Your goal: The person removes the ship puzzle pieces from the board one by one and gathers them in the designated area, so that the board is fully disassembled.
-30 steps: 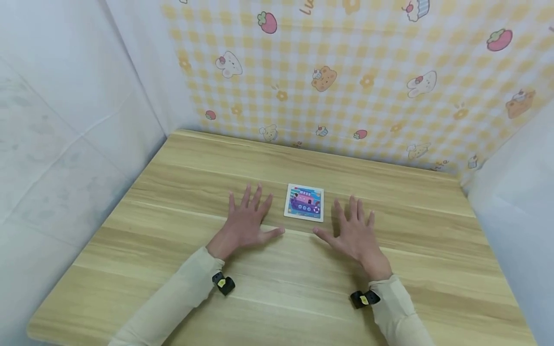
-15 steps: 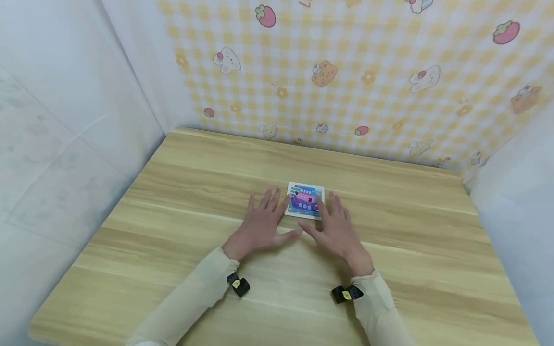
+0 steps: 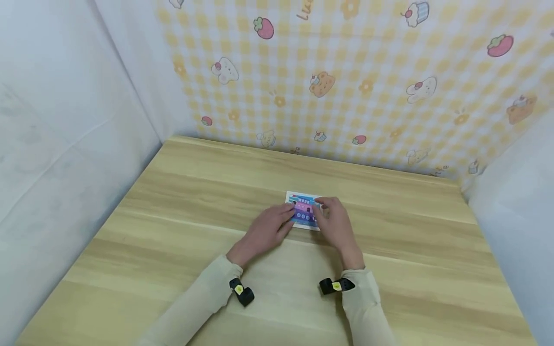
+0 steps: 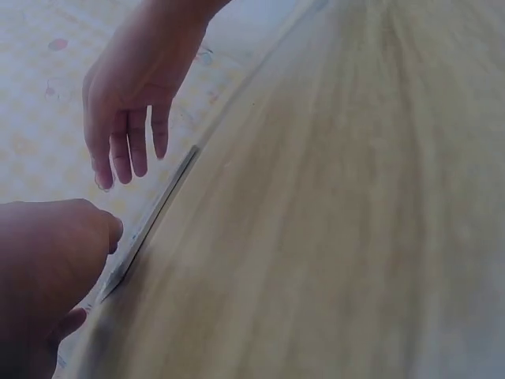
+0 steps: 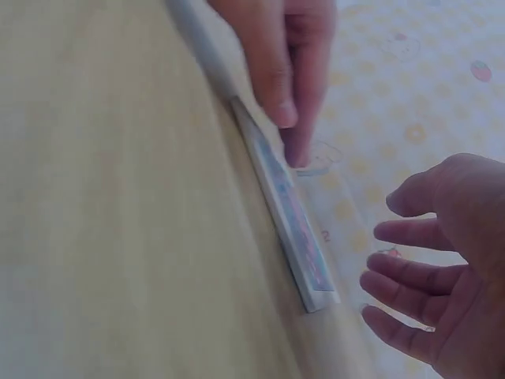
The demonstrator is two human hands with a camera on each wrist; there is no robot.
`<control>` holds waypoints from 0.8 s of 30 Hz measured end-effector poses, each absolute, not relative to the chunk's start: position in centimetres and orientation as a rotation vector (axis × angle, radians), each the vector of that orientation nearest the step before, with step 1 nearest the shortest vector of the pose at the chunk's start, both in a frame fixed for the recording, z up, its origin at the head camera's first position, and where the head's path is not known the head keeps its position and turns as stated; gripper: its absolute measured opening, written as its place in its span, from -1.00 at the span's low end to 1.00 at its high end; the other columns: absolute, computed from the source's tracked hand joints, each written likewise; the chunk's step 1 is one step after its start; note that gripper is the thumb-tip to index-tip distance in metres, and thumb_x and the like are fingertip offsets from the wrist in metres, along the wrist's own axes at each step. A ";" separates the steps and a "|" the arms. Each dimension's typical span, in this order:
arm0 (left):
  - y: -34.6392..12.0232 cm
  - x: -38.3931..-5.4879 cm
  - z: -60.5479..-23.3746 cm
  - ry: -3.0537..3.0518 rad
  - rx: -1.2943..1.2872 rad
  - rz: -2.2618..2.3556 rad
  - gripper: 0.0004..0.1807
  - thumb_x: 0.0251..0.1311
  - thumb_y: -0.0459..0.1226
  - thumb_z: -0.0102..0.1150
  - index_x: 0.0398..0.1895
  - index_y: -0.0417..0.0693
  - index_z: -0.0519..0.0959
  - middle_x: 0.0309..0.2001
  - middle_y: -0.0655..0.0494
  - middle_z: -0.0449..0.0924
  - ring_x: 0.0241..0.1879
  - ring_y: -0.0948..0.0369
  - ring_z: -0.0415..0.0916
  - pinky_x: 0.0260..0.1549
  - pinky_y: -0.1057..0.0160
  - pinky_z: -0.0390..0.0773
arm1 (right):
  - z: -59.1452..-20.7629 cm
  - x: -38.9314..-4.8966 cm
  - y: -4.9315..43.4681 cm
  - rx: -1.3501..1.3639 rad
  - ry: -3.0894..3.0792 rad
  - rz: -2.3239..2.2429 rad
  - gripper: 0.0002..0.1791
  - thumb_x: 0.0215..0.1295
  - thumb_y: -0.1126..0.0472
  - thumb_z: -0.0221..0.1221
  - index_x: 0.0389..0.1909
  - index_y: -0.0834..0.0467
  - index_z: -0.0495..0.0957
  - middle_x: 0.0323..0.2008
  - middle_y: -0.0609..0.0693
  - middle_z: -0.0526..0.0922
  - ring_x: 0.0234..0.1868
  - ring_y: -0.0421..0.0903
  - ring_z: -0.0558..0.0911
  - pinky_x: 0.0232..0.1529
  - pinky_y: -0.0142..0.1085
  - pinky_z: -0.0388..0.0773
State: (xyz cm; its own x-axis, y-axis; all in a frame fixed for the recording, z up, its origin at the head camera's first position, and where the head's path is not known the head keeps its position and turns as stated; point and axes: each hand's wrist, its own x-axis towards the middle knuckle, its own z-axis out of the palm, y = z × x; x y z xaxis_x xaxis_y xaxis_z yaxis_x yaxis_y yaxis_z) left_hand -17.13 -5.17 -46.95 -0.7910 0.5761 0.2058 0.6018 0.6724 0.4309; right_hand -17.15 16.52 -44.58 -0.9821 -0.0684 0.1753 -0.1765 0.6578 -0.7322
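Observation:
A thin square board (image 3: 304, 210) with a white border and a picture of a pink and purple ship lies flat on the wooden table. My left hand (image 3: 267, 229) reaches over its left edge, fingertips on or just above the picture. At the right edge is my right hand (image 3: 339, 226), fingers loosely bent. In the right wrist view the right hand (image 5: 442, 268) is apart from the board (image 5: 296, 221), fingers spread, while the left hand (image 5: 276, 63) points down at the board's far end. Whether the left fingertips touch it is hard to tell.
The wood-grain table (image 3: 173, 240) extends around the board on all sides. Behind it hangs a yellow checked cloth (image 3: 294, 53) with cartoon prints. White sheets (image 3: 65, 144) close off the sides. Black straps (image 3: 336, 286) sit on both wrists over pale sleeves.
Both hands have come inward from either side of the board to its left and right edges, and their spread fingers have drawn together and bent. The board still lies on the table.

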 end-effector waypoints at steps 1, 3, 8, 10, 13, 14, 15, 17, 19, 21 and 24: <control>-5.2 -17.2 -47.2 -2.820 -1.005 -0.758 -0.53 0.58 -0.17 0.02 0.41 -0.22 0.48 0.48 -0.05 0.38 0.50 0.03 0.28 0.50 0.00 0.21 | -44.6 -17.4 16.6 0.196 -2.746 1.248 -0.65 0.53 0.17 0.16 0.12 0.35 0.64 -0.01 0.22 0.64 0.00 0.14 0.64 0.03 0.04 0.62; -5.4 -17.4 -47.7 -2.819 -1.014 -0.757 -0.54 0.59 -0.19 0.01 0.41 -0.19 0.48 0.48 -0.02 0.38 0.50 0.04 0.28 0.50 0.01 0.21 | -44.5 -17.8 16.6 0.189 -2.765 1.273 -0.67 0.54 0.19 0.15 0.10 0.34 0.66 -0.08 0.19 0.68 -0.09 0.09 0.66 -0.05 -0.01 0.65; -5.7 -17.9 -48.4 -2.808 -1.004 -0.798 -0.55 0.59 -0.19 0.00 0.43 -0.15 0.46 0.48 0.02 0.38 0.52 0.06 0.25 0.51 0.01 0.18 | -44.3 -19.3 16.5 0.206 -2.817 1.257 -0.73 0.53 0.25 0.15 0.06 0.30 0.70 -0.13 0.15 0.73 -0.20 0.01 0.67 -0.14 -0.09 0.67; -5.8 -18.0 -48.5 -2.810 -1.001 -0.819 -0.54 0.60 -0.18 0.00 0.44 -0.15 0.46 0.48 0.03 0.37 0.52 0.06 0.23 0.52 0.00 0.17 | -44.2 -20.0 16.2 0.203 -2.832 1.261 -0.73 0.52 0.27 0.15 0.06 0.30 0.70 -0.13 0.15 0.73 -0.22 -0.01 0.66 -0.19 -0.13 0.65; -5.9 -18.0 -48.6 -2.823 -0.991 -0.826 -0.54 0.60 -0.17 0.00 0.43 -0.14 0.46 0.49 0.03 0.36 0.52 0.07 0.23 0.52 -0.02 0.15 | -44.2 -21.1 15.4 0.206 -2.838 1.290 -0.73 0.50 0.30 0.16 0.07 0.32 0.70 -0.13 0.19 0.73 -0.27 0.00 0.65 -0.29 -0.17 0.63; -5.9 -18.0 -48.6 -2.820 -0.991 -0.829 -0.55 0.59 -0.17 0.01 0.42 -0.15 0.47 0.48 0.03 0.37 0.52 0.06 0.24 0.52 -0.03 0.16 | -44.3 -21.5 15.1 0.215 -2.836 1.301 -0.73 0.49 0.31 0.15 0.07 0.33 0.69 -0.12 0.20 0.72 -0.27 0.02 0.66 -0.30 -0.17 0.64; -5.9 -18.0 -48.6 -2.818 -0.992 -0.826 -0.55 0.59 -0.17 0.01 0.42 -0.15 0.48 0.48 0.03 0.38 0.52 0.06 0.25 0.51 -0.03 0.17 | -44.3 -21.8 14.9 0.227 -2.835 1.313 -0.72 0.49 0.31 0.15 0.09 0.34 0.69 -0.11 0.21 0.72 -0.26 0.03 0.67 -0.29 -0.16 0.65; -5.8 -18.1 -48.8 -2.809 -0.997 -0.828 -0.55 0.59 -0.17 0.02 0.40 -0.16 0.50 0.47 0.02 0.39 0.51 0.06 0.27 0.50 -0.05 0.19 | -44.7 -22.4 14.4 0.270 -2.844 1.308 -0.71 0.48 0.33 0.15 0.10 0.35 0.68 -0.09 0.23 0.71 -0.22 0.05 0.69 -0.24 -0.12 0.68; -5.7 -18.2 -49.0 -2.795 -1.006 -0.835 -0.56 0.58 -0.17 0.03 0.39 -0.18 0.51 0.46 0.01 0.41 0.49 0.05 0.29 0.49 -0.05 0.21 | -45.2 -22.9 14.0 0.318 -2.864 1.266 -0.71 0.46 0.36 0.16 0.10 0.37 0.67 -0.09 0.23 0.70 -0.19 0.06 0.70 -0.20 -0.10 0.69; -5.7 -18.4 -49.2 -2.789 -1.007 -0.836 -0.56 0.59 -0.17 0.02 0.39 -0.17 0.52 0.46 0.02 0.42 0.49 0.06 0.29 0.48 -0.05 0.22 | -45.6 -23.4 13.7 0.361 -2.889 1.206 -0.75 0.45 0.38 0.16 0.00 0.38 0.71 -0.19 0.23 0.69 -0.26 0.05 0.67 -0.23 -0.15 0.65; -5.8 -18.7 -49.3 -2.776 -0.992 -0.833 -0.56 0.58 -0.16 0.04 0.38 -0.16 0.53 0.45 0.03 0.44 0.49 0.07 0.30 0.47 -0.05 0.24 | -46.2 -24.1 13.3 0.413 -2.901 1.117 -0.78 0.41 0.39 0.19 -0.05 0.40 0.73 -0.27 0.20 0.65 -0.33 0.00 0.57 -0.29 -0.21 0.56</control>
State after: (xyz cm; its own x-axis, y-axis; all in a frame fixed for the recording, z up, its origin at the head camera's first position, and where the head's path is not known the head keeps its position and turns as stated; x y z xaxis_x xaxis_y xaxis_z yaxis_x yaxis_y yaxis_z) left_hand -18.72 -5.81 -49.29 -0.7876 0.5647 0.2465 0.6071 0.6430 0.4668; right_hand -24.07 13.26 -46.17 -0.9653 -0.2415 0.0990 -0.2455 0.7115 -0.6584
